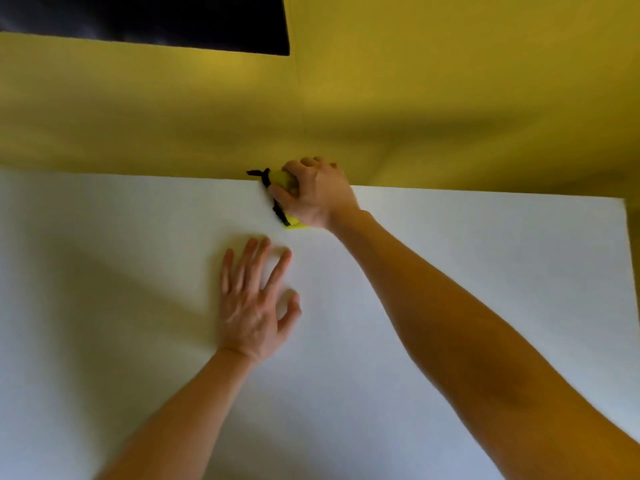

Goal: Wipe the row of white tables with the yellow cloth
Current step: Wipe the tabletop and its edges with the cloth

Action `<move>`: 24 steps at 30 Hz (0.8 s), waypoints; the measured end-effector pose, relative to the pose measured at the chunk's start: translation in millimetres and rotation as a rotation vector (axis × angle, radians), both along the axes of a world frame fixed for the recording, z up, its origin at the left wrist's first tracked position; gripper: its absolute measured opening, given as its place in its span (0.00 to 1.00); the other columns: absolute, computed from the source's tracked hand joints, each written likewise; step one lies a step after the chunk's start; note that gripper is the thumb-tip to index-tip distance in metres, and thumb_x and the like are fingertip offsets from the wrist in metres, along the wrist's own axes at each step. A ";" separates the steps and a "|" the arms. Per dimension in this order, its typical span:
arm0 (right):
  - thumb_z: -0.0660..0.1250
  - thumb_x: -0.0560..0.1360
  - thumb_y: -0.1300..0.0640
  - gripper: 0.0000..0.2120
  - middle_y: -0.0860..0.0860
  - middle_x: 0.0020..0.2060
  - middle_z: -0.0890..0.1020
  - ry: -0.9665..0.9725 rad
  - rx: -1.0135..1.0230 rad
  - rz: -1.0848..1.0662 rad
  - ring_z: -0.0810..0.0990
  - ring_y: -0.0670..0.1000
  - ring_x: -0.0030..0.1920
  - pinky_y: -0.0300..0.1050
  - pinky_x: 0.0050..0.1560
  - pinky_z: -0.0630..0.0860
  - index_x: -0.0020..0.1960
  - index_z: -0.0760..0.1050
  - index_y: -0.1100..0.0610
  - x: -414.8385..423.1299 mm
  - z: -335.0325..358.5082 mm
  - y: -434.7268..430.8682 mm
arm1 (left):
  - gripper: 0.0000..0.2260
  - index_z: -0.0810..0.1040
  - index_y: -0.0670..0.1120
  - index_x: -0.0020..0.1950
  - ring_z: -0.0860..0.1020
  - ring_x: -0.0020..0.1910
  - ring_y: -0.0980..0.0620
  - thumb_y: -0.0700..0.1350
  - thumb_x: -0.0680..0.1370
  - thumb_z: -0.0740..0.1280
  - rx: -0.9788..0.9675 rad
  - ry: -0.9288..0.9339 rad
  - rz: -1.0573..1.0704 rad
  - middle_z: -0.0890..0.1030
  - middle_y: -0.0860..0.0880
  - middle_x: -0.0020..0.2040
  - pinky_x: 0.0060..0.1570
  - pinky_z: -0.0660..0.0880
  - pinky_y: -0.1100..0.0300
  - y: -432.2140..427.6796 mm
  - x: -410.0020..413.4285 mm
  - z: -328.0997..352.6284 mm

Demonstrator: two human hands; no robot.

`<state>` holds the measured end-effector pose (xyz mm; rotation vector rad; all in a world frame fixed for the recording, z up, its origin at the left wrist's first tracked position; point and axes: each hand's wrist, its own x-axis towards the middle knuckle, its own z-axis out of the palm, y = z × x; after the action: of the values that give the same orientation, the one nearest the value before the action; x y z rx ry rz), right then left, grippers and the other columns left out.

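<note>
A white table [121,306] fills the lower part of the head view. Its far edge meets a yellow wall. My right hand [317,194] grips a bunched yellow cloth [284,180] with a black trim, right at the table's far edge near the middle. Most of the cloth is hidden under the hand; a yellow corner shows below the palm. My left hand [252,303] rests flat on the tabletop, fingers spread, a little nearer to me and to the left of the right hand.
A yellow wall [450,98] stands directly behind the table. A dark rectangular opening [156,19] sits in the wall at the upper left. The table's right edge [628,254] shows at the far right.
</note>
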<state>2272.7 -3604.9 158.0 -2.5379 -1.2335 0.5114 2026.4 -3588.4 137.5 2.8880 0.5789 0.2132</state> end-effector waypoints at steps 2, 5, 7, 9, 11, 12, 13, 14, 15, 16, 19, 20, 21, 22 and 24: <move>0.62 0.79 0.34 0.23 0.53 0.47 0.84 -0.047 0.073 -0.090 0.81 0.62 0.54 0.54 0.55 0.73 0.54 0.82 0.52 35.5 -8.3 -64.1 | 0.33 0.73 0.47 0.83 0.61 0.86 0.37 0.53 0.78 0.71 -0.002 0.013 0.010 0.63 0.39 0.86 0.80 0.59 0.29 0.1 -0.1 -1.1; 0.63 0.79 0.35 0.25 0.58 0.44 0.85 -0.189 0.064 -0.355 0.81 0.65 0.48 0.58 0.50 0.78 0.50 0.83 0.56 92.8 -7.4 -180.8 | 0.32 0.73 0.47 0.82 0.60 0.86 0.37 0.54 0.78 0.70 -0.004 0.026 0.005 0.64 0.39 0.86 0.81 0.58 0.29 1.1 -0.7 -2.2; 0.63 0.79 0.35 0.26 0.60 0.45 0.85 -0.277 -0.002 -0.508 0.81 0.67 0.49 0.60 0.53 0.77 0.49 0.83 0.58 109.1 -3.5 -218.5 | 0.32 0.73 0.47 0.82 0.61 0.86 0.37 0.54 0.79 0.70 -0.001 0.019 0.007 0.64 0.39 0.86 0.81 0.58 0.29 2.1 0.7 -2.5; 0.62 0.79 0.36 0.25 0.61 0.44 0.85 -0.341 -0.075 -0.629 0.82 0.66 0.49 0.60 0.56 0.76 0.47 0.83 0.58 91.3 -5.3 -195.0 | 0.32 0.73 0.46 0.82 0.61 0.86 0.36 0.53 0.78 0.70 0.004 0.022 0.007 0.64 0.38 0.86 0.80 0.59 0.28 0.6 0.7 -2.3; 0.61 0.79 0.36 0.25 0.59 0.43 0.85 -0.279 -0.053 -0.543 0.83 0.64 0.49 0.59 0.58 0.74 0.44 0.83 0.56 54.1 -6.1 -124.6 | 0.32 0.73 0.46 0.82 0.62 0.86 0.36 0.53 0.78 0.70 0.011 0.023 0.004 0.64 0.38 0.86 0.80 0.59 0.28 0.5 -0.1 -1.2; 0.61 0.79 0.35 0.24 0.58 0.43 0.85 -0.234 -0.026 -0.428 0.83 0.63 0.50 0.59 0.59 0.74 0.45 0.83 0.54 31.6 -5.3 -82.2 | 0.33 0.73 0.46 0.82 0.62 0.86 0.36 0.53 0.78 0.70 0.016 0.024 0.002 0.64 0.38 0.86 0.80 0.59 0.28 1.0 0.7 -0.8; 0.62 0.79 0.35 0.23 0.57 0.46 0.86 -0.189 -0.022 -0.306 0.83 0.62 0.53 0.59 0.60 0.73 0.47 0.83 0.53 9.3 -4.5 -41.1 | 0.33 0.73 0.46 0.83 0.62 0.86 0.36 0.53 0.78 0.70 0.022 0.023 0.006 0.64 0.38 0.85 0.80 0.59 0.28 2.0 1.1 -0.8; 0.61 0.79 0.35 0.22 0.55 0.49 0.86 -0.135 -0.042 -0.212 0.82 0.61 0.56 0.58 0.61 0.72 0.51 0.83 0.51 -10.5 -1.2 -5.3 | 0.33 0.72 0.46 0.83 0.62 0.86 0.36 0.54 0.79 0.69 0.024 0.021 0.012 0.64 0.38 0.85 0.80 0.59 0.28 2.6 1.0 -1.0; 0.61 0.80 0.34 0.21 0.53 0.52 0.85 -0.083 -0.052 -0.152 0.81 0.59 0.59 0.56 0.62 0.71 0.55 0.83 0.50 -24.7 2.7 20.1 | 0.32 0.72 0.46 0.83 0.62 0.86 0.36 0.54 0.79 0.68 0.022 0.018 0.016 0.64 0.38 0.85 0.80 0.59 0.29 1.7 0.2 -0.8; 0.61 0.81 0.34 0.21 0.51 0.54 0.85 -0.047 -0.046 -0.101 0.80 0.58 0.61 0.56 0.63 0.70 0.57 0.82 0.49 -31.1 5.2 32.6 | 0.32 0.72 0.46 0.83 0.62 0.86 0.36 0.54 0.80 0.68 0.020 0.013 0.018 0.64 0.38 0.85 0.80 0.59 0.29 0.2 0.6 -0.5; 0.62 0.82 0.34 0.21 0.52 0.53 0.84 0.038 0.023 -0.032 0.80 0.59 0.61 0.54 0.60 0.72 0.58 0.82 0.49 -6.4 -1.1 6.5 | 0.32 0.72 0.46 0.83 0.63 0.85 0.36 0.54 0.79 0.69 0.022 -0.003 0.014 0.65 0.38 0.85 0.80 0.59 0.29 1.1 2.9 -0.9; 0.62 0.81 0.33 0.22 0.53 0.51 0.84 0.029 0.052 -0.068 0.81 0.61 0.59 0.54 0.58 0.74 0.56 0.83 0.50 9.4 -4.7 -22.9 | 0.32 0.73 0.46 0.82 0.63 0.85 0.36 0.53 0.79 0.69 0.016 -0.004 0.011 0.65 0.38 0.85 0.80 0.59 0.29 1.1 1.6 -1.1; 0.62 0.80 0.33 0.23 0.54 0.48 0.84 -0.009 0.082 -0.136 0.82 0.62 0.56 0.55 0.57 0.76 0.55 0.83 0.51 29.2 -8.1 -57.7 | 0.32 0.73 0.46 0.82 0.63 0.85 0.36 0.53 0.78 0.70 0.015 -0.009 0.013 0.65 0.38 0.85 0.80 0.59 0.29 0.3 1.0 -1.2; 0.63 0.79 0.32 0.24 0.55 0.46 0.85 -0.056 0.100 -0.222 0.82 0.63 0.53 0.57 0.55 0.77 0.54 0.84 0.52 51.0 -9.6 -97.5 | 0.32 0.73 0.46 0.82 0.63 0.85 0.36 0.53 0.78 0.70 0.021 -0.012 0.013 0.65 0.38 0.85 0.80 0.59 0.29 -0.7 1.1 -0.9; 0.64 0.79 0.34 0.26 0.57 0.46 0.85 -0.153 0.085 -0.369 0.82 0.65 0.52 0.58 0.54 0.77 0.54 0.85 0.55 89.3 -8.0 -180.9 | 0.31 0.74 0.46 0.82 0.63 0.85 0.36 0.53 0.79 0.69 0.021 -0.018 0.010 0.65 0.38 0.85 0.80 0.59 0.29 -0.8 1.1 -1.0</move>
<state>2362.0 -3785.8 150.1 -2.6816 -0.7800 0.1800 2027.5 -3589.2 136.4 2.9007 0.5918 0.2476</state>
